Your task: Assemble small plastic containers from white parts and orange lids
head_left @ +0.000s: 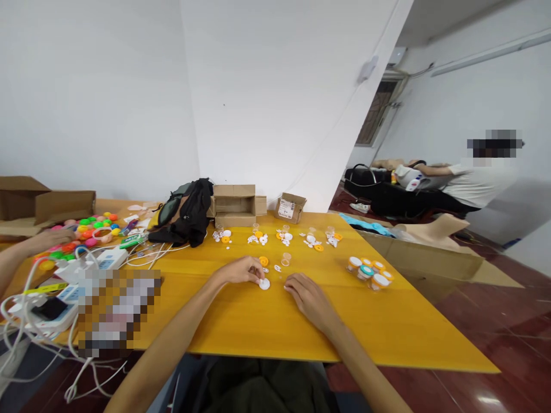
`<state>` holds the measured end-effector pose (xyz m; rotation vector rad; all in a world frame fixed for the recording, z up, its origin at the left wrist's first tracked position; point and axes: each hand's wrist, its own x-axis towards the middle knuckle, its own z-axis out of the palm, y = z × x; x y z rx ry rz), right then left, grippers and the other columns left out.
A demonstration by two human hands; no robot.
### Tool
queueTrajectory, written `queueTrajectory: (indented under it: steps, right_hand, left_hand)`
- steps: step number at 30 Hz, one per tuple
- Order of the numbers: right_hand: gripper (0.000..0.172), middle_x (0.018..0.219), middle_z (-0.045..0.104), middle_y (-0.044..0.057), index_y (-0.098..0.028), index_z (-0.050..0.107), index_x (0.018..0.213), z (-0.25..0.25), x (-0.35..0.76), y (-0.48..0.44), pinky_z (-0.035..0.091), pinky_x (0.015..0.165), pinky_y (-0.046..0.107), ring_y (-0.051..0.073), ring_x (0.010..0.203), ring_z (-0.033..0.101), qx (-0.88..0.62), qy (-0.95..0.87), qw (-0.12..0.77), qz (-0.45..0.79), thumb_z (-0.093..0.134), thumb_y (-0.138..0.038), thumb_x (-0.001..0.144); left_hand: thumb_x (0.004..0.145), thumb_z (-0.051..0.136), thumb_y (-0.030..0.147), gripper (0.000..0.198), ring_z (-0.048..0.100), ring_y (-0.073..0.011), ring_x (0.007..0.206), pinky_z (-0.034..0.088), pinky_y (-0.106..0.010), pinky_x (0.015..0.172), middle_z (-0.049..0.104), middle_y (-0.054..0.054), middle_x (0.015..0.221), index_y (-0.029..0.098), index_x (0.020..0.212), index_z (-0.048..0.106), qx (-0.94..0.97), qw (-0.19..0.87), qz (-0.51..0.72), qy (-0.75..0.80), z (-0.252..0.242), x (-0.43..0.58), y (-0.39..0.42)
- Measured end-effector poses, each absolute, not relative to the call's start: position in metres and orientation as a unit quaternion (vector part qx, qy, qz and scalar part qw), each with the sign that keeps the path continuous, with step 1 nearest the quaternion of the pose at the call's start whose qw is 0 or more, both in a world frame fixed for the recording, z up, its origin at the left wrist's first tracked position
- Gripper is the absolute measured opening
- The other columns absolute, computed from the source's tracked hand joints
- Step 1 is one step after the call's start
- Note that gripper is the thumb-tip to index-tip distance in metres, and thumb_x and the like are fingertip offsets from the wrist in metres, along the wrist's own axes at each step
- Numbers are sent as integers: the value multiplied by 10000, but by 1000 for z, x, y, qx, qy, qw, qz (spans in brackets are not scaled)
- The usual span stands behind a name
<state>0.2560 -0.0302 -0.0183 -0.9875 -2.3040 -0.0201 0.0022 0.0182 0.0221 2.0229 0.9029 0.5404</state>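
My left hand (244, 271) is closed in a pinch, with a small white piece at its fingertips, right over a round white disc (265, 284) on the table. Across from it, my right hand (307, 295) rests low over the tabletop with fingers curled together; whatever they hold, if anything, is too small to make out. Just beyond the hands lie an orange ring-shaped lid (264, 261), a clear plastic cup (286, 259) and a small white piece with dark marks (278, 268).
Behind stand several groups of small white parts (257, 238), a backpack (189, 209) and cardboard boxes (235, 206). Lidded jars (374, 272) sit at right. At left are coloured balls (86, 234), power strips (107, 261) and another person's hand (55, 236). Someone else (482, 178) sits far right.
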Motion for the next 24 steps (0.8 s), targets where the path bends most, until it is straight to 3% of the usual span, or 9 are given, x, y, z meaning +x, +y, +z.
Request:
queueTrajectory:
  steps: [17, 24]
  right_hand:
    - [229, 826, 654, 50, -242, 593, 870, -11, 251, -36, 528, 738, 327, 203, 778, 631, -356, -880, 314, -6, 407, -151, 968]
    - [201, 833, 675, 40, -257, 606, 866, -6, 244, -37, 537, 747, 322, 202, 789, 651, -373, -861, 335, 89, 439, -190, 956]
  left_hand:
    - [808, 689, 252, 121, 594, -179, 828, 447, -262, 799, 709, -56, 850, 202, 827, 799, 833, 385, 214, 335, 22, 3, 18]
    - [811, 680, 279, 140, 594, -187, 830, 448, -261, 778, 703, -54, 830, 196, 826, 792, 832, 386, 216, 333, 23, 4, 17]
